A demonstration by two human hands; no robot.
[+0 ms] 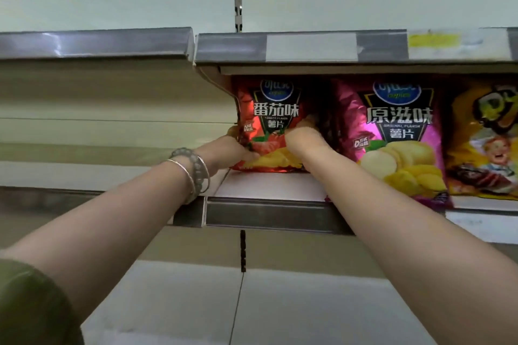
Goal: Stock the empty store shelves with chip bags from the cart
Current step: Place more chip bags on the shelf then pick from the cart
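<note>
A red tomato-flavour chip bag [276,109] stands upright at the left end of the middle shelf [269,186]. My left hand [232,150], with bracelets on the wrist, grips the bag's lower left edge. My right hand [304,138] presses on its lower right front, fingers curled against the bag. Right beside it stands a pink original-flavour chip bag [398,131], then a yellow chip bag [485,137] at the far right. The cart is out of view.
The shelf above [302,47] overhangs the bags with a grey price rail. The shelf bay to the left [112,120] holds nothing. A lower shelf [280,302] lies under my forearms. A slotted upright [243,249] divides the bays.
</note>
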